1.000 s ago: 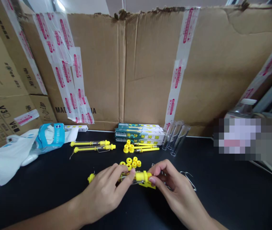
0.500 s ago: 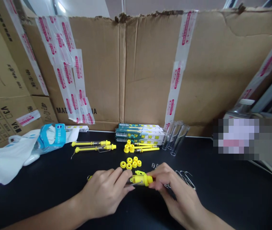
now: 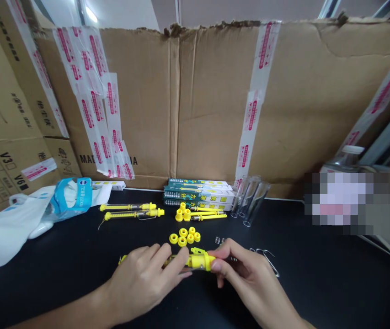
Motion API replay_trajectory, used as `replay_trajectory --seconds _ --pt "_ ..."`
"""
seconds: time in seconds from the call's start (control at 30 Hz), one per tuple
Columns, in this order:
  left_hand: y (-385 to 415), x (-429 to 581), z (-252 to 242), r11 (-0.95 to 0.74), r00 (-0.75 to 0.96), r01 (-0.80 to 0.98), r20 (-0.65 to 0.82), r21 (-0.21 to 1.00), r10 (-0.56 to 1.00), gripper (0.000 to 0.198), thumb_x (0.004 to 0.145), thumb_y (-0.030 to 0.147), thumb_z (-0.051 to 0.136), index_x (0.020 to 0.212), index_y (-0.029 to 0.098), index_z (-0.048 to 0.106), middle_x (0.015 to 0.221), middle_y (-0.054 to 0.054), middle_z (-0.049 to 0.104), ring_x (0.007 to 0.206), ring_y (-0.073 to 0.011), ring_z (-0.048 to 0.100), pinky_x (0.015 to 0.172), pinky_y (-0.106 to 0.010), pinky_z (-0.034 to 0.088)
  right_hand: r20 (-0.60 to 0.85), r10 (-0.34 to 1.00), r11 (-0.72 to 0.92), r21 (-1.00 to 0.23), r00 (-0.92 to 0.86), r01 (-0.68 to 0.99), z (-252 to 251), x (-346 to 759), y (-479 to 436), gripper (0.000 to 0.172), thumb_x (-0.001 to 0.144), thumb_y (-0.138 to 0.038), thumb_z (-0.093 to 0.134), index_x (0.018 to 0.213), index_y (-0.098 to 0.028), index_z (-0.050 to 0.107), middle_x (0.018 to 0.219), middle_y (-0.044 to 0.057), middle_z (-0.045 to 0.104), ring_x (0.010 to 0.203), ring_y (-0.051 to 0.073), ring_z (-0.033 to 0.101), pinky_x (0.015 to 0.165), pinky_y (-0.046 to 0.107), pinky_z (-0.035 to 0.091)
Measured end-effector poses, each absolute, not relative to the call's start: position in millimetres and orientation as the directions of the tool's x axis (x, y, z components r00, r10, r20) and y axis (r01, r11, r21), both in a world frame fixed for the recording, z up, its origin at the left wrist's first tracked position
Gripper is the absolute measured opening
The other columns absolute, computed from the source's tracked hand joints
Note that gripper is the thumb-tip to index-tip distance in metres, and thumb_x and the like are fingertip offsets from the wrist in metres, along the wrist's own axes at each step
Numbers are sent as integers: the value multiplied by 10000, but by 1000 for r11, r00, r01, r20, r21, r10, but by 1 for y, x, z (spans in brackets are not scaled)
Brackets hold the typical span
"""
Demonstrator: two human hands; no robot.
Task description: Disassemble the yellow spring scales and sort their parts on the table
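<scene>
**Q:** Hands, quick?

**A:** Both on one piece. The left hand (image 3: pixel 141 283) is curled over a slim clear tube with a yellow plastic cap and tab (image 3: pixel 200 262), and the right hand (image 3: pixel 249 278) pinches the capped end between thumb and fingers. Both are closed on it, neither open.

**Q:** Where's the piece?

**A:** Front centre, lying roughly level between the hands, over the matte black worktop (image 3: pixel 318 292). Can't tell if it touches the surface. A yellow tip pokes out past the left hand.

**Q:** Right around it?

**A:** A cluster of small yellow plastic rings (image 3: pixel 184 237) sits just behind the hands. Tiny metal coil springs (image 3: pixel 219 240) and bent silver wire hooks (image 3: pixel 266 259) lie near the right hand.

**Q:** Further back?

**A:** Two assembled yellow-and-clear tubes (image 3: pixel 131 213) lie side by side, left of centre. A bunch of yellow rods with caps (image 3: pixel 198 214) lies in front of a stack of green-and-white printed boxes (image 3: pixel 198 192). Three empty clear tubes (image 3: pixel 249 201) lean to the right of those. Far left, a white plastic bag (image 3: pixel 9 228) and a blue-and-white packet (image 3: pixel 71 198). Behind everything, a brown cardboard sheet (image 3: pixel 211 105) with red-printed white tape (image 3: pixel 249 109).
</scene>
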State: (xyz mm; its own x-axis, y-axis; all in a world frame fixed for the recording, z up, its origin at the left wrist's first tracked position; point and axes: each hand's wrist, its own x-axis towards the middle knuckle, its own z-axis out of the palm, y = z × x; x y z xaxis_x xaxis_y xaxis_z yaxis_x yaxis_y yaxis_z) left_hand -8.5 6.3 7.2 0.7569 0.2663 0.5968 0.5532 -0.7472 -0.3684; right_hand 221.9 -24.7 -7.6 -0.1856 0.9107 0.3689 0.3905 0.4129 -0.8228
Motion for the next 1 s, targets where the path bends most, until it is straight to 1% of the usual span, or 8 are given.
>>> replay_trajectory --seconds 0.17,0.27,0.37,0.47,0.6,0.73,0.87,1.0 --pt "9 -9 5 -790 728 562 599 -244 333 297 1045 332 350 1032 171 599 647 25 576 485 -143 609 419 -260 445 651 713 688 -579 -260 438 -3 226 -23 108 922 -199 611 821 -228 584 824 9 706 752 164 689 709 268 541" --pt "10 -8 6 -787 711 570 623 -237 328 277 1039 324 376 1041 167 605 666 20 588 500 -144 615 436 -264 465 572 788 606 -653 -228 455 0 226 -21 52 894 -265 666 887 -234 624 837 6 714 720 160 690 680 260 556" --pt "10 -8 7 -773 704 573 646 -272 295 249 1022 317 438 1103 162 615 669 20 595 512 -141 614 462 -259 479 387 903 429 -804 -186 411 0 224 -20 177 883 -363 665 985 -220 637 814 1 708 625 144 686 596 237 564" --pt "9 -8 8 -763 719 561 646 -322 255 268 1012 323 475 1169 164 622 630 32 573 496 -127 596 465 -241 467 226 955 281 -899 -194 335 -4 223 -21 251 951 -414 542 844 -199 616 702 -18 656 497 115 652 495 210 518" --pt "9 -8 9 -771 720 554 646 -314 254 297 1024 325 445 1190 167 633 624 33 564 489 -114 593 464 -225 469 249 955 291 -891 -159 349 -6 221 -25 264 951 -411 551 795 -202 594 682 -20 654 505 118 651 526 216 515" --pt "9 -9 7 -786 704 563 645 -255 296 311 1028 341 424 1190 185 639 633 33 567 476 -113 593 452 -226 481 418 896 436 -760 -150 482 -2 218 -28 216 959 -360 549 818 -216 625 662 -10 674 518 133 648 513 216 511" --pt "8 -10 5 -799 703 559 638 -223 314 327 1033 355 406 1203 189 630 646 34 572 477 -106 593 455 -216 484 668 706 680 -544 -237 491 -2 221 -29 129 945 -198 571 821 -229 585 778 21 691 664 156 679 610 234 547" --pt "9 -11 3 -807 684 568 637 -160 356 348 1045 367 358 1190 193 622 671 34 600 489 -107 619 449 -215 481 711 579 794 -383 -398 472 -4 227 -29 232 924 -17 495 874 -229 573 906 47 662 794 158 664 744 273 546"
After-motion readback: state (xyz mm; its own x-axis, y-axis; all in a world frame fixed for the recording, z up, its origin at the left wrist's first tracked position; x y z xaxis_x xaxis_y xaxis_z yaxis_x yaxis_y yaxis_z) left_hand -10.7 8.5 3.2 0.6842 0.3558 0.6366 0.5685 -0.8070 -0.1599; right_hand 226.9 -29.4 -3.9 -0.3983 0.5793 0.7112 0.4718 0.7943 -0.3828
